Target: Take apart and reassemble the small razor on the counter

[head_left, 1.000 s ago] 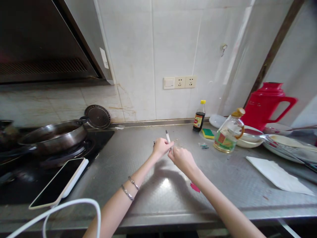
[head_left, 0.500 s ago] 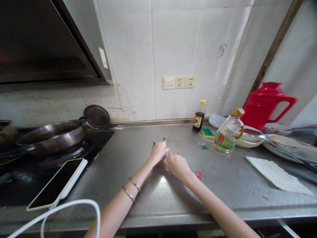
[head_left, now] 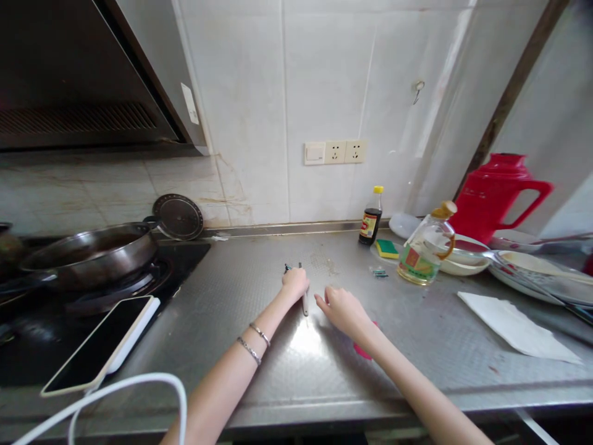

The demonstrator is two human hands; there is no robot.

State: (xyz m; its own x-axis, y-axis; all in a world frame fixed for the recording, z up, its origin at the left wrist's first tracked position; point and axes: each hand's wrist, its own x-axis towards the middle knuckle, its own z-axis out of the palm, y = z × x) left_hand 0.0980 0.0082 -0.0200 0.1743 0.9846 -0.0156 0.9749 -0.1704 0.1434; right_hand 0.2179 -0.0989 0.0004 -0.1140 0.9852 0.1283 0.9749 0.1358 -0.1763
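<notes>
My left hand (head_left: 295, 284) rests on the steel counter (head_left: 278, 358), its fingers curled against a thin white stick-like item (head_left: 305, 303) that lies flat beside it. A small dark object (head_left: 288, 268) pokes out just beyond that hand. My right hand (head_left: 340, 307) sits a little to the right, fingers loosely bent and apart, holding nothing I can see. A pink patch (head_left: 362, 351) shows under my right wrist. Two bracelets (head_left: 255, 343) circle my left forearm.
A wok (head_left: 88, 253) sits on the stove at left, with a phone (head_left: 99, 343) and a white cable (head_left: 120, 395) near the front edge. At right stand a sauce bottle (head_left: 371, 217), sponge (head_left: 388, 248), oil bottle (head_left: 426, 253), red thermos (head_left: 498, 194), dishes (head_left: 532, 272) and paper (head_left: 514, 326).
The white stick, held upright between both hands a second ago, now lies flat on the counter. My right hand has let go and drawn slightly away to the right.
</notes>
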